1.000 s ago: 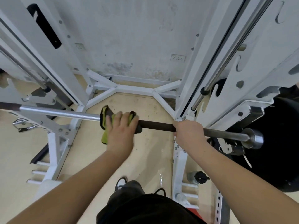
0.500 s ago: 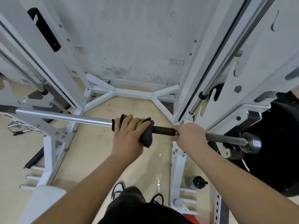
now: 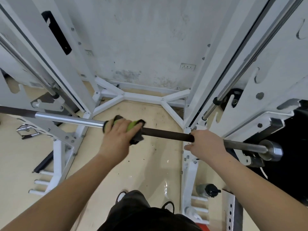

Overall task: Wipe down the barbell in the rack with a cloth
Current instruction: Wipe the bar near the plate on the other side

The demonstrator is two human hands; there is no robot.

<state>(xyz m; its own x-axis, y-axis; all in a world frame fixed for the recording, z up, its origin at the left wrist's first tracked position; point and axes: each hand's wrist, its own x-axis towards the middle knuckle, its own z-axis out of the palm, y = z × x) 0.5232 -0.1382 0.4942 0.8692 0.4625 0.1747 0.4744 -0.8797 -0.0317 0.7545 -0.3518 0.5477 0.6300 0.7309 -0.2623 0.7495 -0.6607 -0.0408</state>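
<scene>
Inspector: Grip status of the left hand (image 3: 116, 139) is requested.

Technician: Its fingers are curled over the cloth (image 3: 134, 126), and the cloth is clamped round the barbell (image 3: 166, 135). Yellow-green fabric is seen between the fingers. A dark grey fold hangs below the bar on the hand's right side.

Inspector: And the right hand (image 3: 206, 144)?

Technician: It is closed round the bare bar, back uppermost, with the thumb seen below the bar.

Inspector: Where is the barbell located?

Technician: It is laid crosswise in the white rack (image 3: 189, 165), running from the left edge of the view towards the right. The cloth is placed where the chromed length (image 3: 70, 120) meets the dark length. The right hand is set at the other end of the dark length, just beside the right upright. Beyond that hand, a grey steel length runs to the end cap (image 3: 273, 151). Whether the bar is seated on a hook cannot be told, as that point is covered by the hand.

Inspector: What else is recorded?

Technician: A dark-capped bottle (image 3: 206, 190) is seen on the pale floor (image 3: 150, 164) near the foot of the right upright. A socket plate (image 3: 188, 66) is mounted on the stained wall (image 3: 141, 39) behind the rack.
</scene>
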